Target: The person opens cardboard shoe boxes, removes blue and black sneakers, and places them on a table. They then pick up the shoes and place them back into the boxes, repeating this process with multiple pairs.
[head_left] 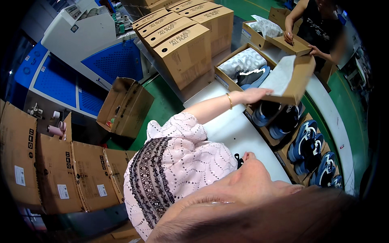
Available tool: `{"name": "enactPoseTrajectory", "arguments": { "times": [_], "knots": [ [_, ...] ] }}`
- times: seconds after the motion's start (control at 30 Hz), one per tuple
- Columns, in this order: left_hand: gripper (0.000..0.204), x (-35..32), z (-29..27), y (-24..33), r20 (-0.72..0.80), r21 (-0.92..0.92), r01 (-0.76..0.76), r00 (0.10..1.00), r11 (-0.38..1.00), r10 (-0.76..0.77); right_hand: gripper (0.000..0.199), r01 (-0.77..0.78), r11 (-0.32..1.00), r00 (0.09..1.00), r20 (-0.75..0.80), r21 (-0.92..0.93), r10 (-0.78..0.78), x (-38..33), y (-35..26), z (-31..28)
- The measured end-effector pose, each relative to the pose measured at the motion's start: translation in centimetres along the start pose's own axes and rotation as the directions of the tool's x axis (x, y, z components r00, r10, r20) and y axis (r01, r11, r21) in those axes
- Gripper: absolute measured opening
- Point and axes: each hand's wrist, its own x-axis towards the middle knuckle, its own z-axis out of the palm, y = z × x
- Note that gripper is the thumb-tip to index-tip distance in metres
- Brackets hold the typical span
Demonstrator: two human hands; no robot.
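Note:
My left hand [258,95], with a gold bracelet at the wrist, is closed on the near edge of a raised brown shoebox lid [300,83]. White paper [283,75] lies along the lid's inner side. Beside it stands the open shoebox [227,79], holding patterned wrapping paper [247,62] and a blue and dark grey sneaker [253,77]. Only the fingertips of my right hand [249,156] show above the white worktop [243,137]; my own head hides the rest. A small black item [239,161] is next to them; whether they hold it is unclear.
Boxes of blue and black sneakers [306,139] line the table to the right. Across it, a co-worker's hands [289,38] touch another shoebox [298,44]. Stacked shoeboxes [184,52] stand at the back. Large cartons [56,170] and an open carton [127,107] are at left.

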Motion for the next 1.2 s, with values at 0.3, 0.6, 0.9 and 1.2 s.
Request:
{"name": "enactPoseTrajectory", "arguments": {
  "times": [0.3,0.6,0.9,1.2],
  "knots": [
    [0.064,0.2,0.7,1.6,0.158,0.016,-0.022,0.987,1.000,0.020,0.009,0.511,0.858,0.857,0.040,0.049,-0.513,17.2,-13.1,2.4],
    [0.043,-1.3,-7.0,-2.6,-0.414,0.019,-0.078,0.907,0.997,0.079,0.026,0.032,0.924,0.956,0.281,-0.381,0.083,32.3,-11.2,7.2],
    [0.051,-3.1,-6.9,-9.4,-0.014,0.658,0.167,0.978,0.734,-0.210,0.034,0.426,0.858,0.739,0.657,-0.287,-0.147,33.6,-12.0,5.2],
    [0.036,-3.1,-6.4,-10.8,-0.121,0.664,0.000,0.987,0.747,0.107,0.013,0.453,0.665,0.866,0.469,-0.594,-0.171,33.3,-11.6,7.0]
  ]
}}
